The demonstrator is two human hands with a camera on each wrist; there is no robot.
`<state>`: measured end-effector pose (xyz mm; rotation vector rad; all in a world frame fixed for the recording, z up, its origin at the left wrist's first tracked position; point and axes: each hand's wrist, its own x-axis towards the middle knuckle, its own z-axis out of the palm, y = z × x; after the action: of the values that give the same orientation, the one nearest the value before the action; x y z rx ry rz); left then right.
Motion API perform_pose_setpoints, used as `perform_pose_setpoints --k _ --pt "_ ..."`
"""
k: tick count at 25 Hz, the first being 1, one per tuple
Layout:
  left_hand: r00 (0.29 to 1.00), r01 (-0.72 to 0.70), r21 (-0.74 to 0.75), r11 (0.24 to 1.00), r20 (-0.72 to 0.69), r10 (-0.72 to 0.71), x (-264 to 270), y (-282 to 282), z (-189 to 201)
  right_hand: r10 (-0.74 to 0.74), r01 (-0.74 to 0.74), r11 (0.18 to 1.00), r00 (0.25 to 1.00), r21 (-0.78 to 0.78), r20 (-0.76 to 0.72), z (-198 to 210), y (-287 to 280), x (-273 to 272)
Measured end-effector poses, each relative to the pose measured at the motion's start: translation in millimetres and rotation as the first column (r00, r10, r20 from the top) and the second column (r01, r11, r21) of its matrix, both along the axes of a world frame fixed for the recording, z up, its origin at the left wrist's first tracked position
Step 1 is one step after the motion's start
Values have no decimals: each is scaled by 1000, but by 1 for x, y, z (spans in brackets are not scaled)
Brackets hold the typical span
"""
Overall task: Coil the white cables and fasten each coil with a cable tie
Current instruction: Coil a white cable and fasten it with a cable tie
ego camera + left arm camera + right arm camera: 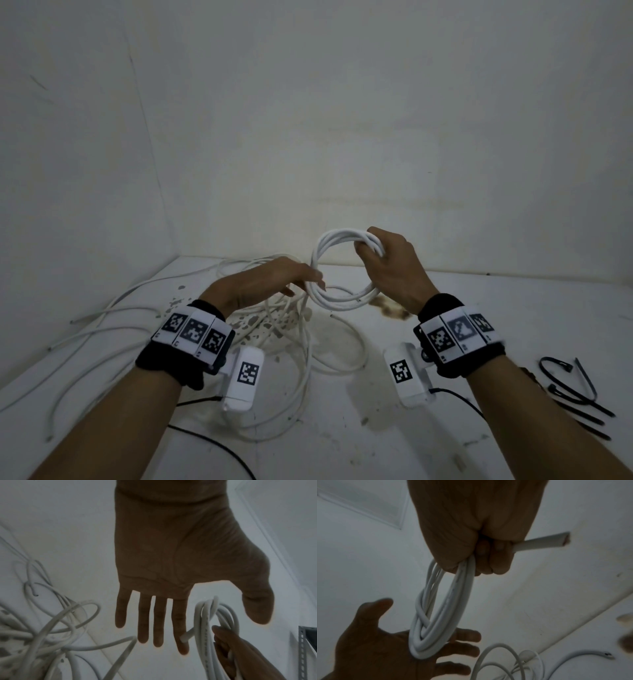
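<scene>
Right hand (394, 263) grips finished coil (342, 270), untied | left hand (270, 284) fingers straight, empty, beside coil | ties (575, 390) right of coil, unused | loose cables (274, 329) under coil, uncoiled

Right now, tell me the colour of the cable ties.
Black cable ties, clearest in the head view.

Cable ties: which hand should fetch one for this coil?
Probably the left hand: it is open. The right hand grips the coil, though the cable ties lie on the right, so the left must cross over.
</scene>
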<state>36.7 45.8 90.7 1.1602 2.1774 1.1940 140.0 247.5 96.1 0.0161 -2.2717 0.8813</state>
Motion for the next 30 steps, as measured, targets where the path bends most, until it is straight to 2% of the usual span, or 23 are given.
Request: perform_pose_setpoints --k 2,3,5,6,7,8,10,13,16,18,19,20,22,23,25,26,28,30 --pt "995 -22 14 1000 -96 23 0 5 3 4 -3 1000 1000 28 -8 -3 -3 -3" --pt "997 -20 84 996 -76 26 2 9 4 -1 1 999 1000 41 -5 -4 -5 -5" --pt "982 -50 294 954 189 -6 10 23 4 -14 14 999 1000 49 -3 -7 -9 -8" --pt "942 -93 357 929 333 -34 13 30 5 -17 17 1000 1000 24 -5 -9 -10 -10" --pt "909 -135 389 911 414 -42 17 35 6 -12 12 1000 1000 -27 -3 -11 -9 -10" --pt "903 -164 403 900 429 -28 18 39 5 7 -5 995 1000 -101 11 -12 -7 -9" --pt "935 -206 413 887 351 54 17 46 1 106 -74 964 988 -255 112 -11 0 -3" --pt "947 -311 414 856 215 240 14 49 -5 302 -145 889 898 -434 319 -5 15 13" --pt "890 -413 400 818 -13 456 7 56 -11 368 -172 869 852 -464 373 -8 22 19" --pt "827 -433 371 822 -200 526 4 61 -16 336 -123 849 877 -514 344 -18 23 12" --pt "809 -430 342 835 -265 525 3 63 -18 292 -74 844 894 -531 339 -23 21 9" --pt "820 -411 312 857 -285 497 3 64 -18 243 -25 841 909 -541 337 -27 21 5" --pt "901 -308 217 926 -246 357 1 64 -17 149 46 849 935 -526 321 -33 24 0" --pt "925 -237 148 960 -269 270 -1 62 -15 101 73 857 947 -511 306 -34 27 -2" --pt "933 -119 23 993 -340 120 -6 59 -13 35 109 872 959 -477 283 -37 29 -2" --pt "928 -102 7 995 -358 98 -8 59 -13 16 119 872 963 -475 269 -39 29 -2" --pt "880 -179 57 982 -437 186 -12 61 -18 4 106 855 978 -507 210 -42 24 -1" --pt "740 -323 127 938 -584 334 -14 64 -26 -69 134 875 985 -465 155 -44 17 -3"
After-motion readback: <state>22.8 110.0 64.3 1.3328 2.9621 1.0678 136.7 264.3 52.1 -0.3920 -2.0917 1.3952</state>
